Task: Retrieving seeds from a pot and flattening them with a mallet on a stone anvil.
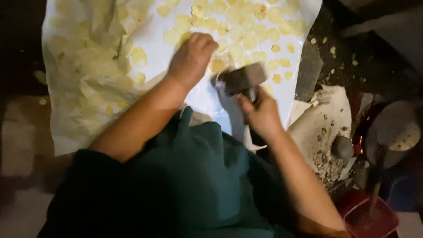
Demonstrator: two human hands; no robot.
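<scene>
My right hand (pixel 261 114) grips the handle of a mallet with a dark blocky head (pixel 241 78), blurred by motion, just above a white sheet (pixel 207 94). My left hand (pixel 192 57) rests knuckles-up on the sheet, fingers curled, touching small flat yellow discs (pixel 240 33) spread over the sheet's upper right part. Larger pale yellow flattened pieces (pixel 94 66) cover the sheet's left side. A green garment (pixel 189 176) lies over my lap below both arms.
At right, a crumpled paper (pixel 324 128) holds crumbs and a round grey stone (pixel 342 146). A grey disc-shaped lid (pixel 394 130) sits by a small glow of embers (pixel 360 141). A red container (pixel 368 216) stands at bottom right. Yellow bits (pixel 326 42) lie scattered on dark ground.
</scene>
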